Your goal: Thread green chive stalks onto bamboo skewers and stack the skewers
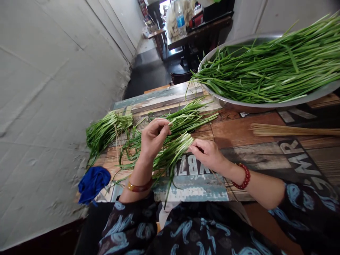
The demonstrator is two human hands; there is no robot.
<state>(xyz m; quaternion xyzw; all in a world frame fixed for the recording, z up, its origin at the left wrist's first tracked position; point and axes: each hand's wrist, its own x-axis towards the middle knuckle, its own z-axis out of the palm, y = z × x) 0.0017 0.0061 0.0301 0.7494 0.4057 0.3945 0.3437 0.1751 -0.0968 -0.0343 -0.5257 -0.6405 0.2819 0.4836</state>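
My left hand [155, 136] is closed, thumb and fingers pinched at the pale end of a garlic chive. Under and beside it lies a loose pile of garlic chives [183, 118], spread across the table. My right hand [207, 153] is closed too, its fingertips at the white stalk ends of a smaller bunch of garlic chives [176, 148]. What exactly lies between those fingertips is partly hidden. Farther left rests a gathered bunch of garlic chives [105, 129], with thin straw-coloured strands [117, 140] at its side.
A large metal basin [239, 102] heaped with long garlic chives [273, 71] stands at the right back. Thin tan sticks [292, 131] lie right of my hands. A blue cloth [94, 184] sits at the left edge, near the wall [53, 106]. Behind, another table holds a bottle [180, 21].
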